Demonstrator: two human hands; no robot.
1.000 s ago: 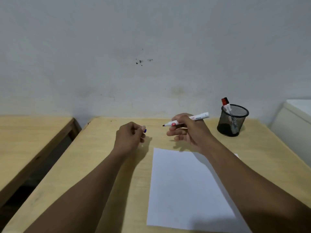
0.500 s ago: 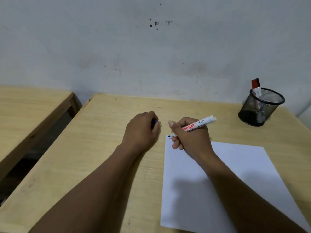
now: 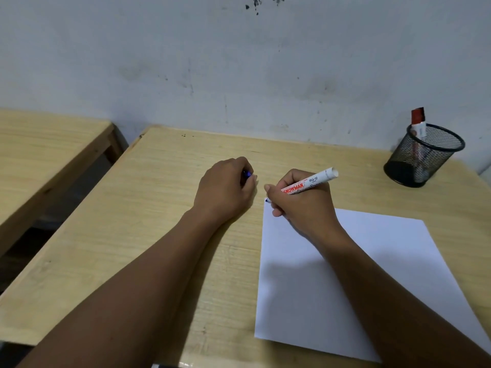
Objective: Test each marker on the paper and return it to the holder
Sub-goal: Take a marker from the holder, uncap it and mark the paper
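Observation:
My right hand (image 3: pixel 303 205) grips a white uncapped marker (image 3: pixel 310 183) with red lettering, its dark tip touching the top left corner of the white paper (image 3: pixel 372 261). My left hand (image 3: pixel 225 189) rests as a fist on the table just left of the paper, closed on a blue marker cap (image 3: pixel 248 173) that peeks out between the fingers. At the far right stands a black mesh holder (image 3: pixel 425 155) with a red-capped marker (image 3: pixel 418 126) upright in it.
The wooden table (image 3: pixel 159 221) ends at a grey wall behind. A second wooden table (image 3: pixel 45 155) stands to the left across a dark gap. The holder sits near the table's back right corner.
My right hand came down from the air and set the marker tip on the paper's top left corner. My left hand lowered onto the table. The view tilted downward.

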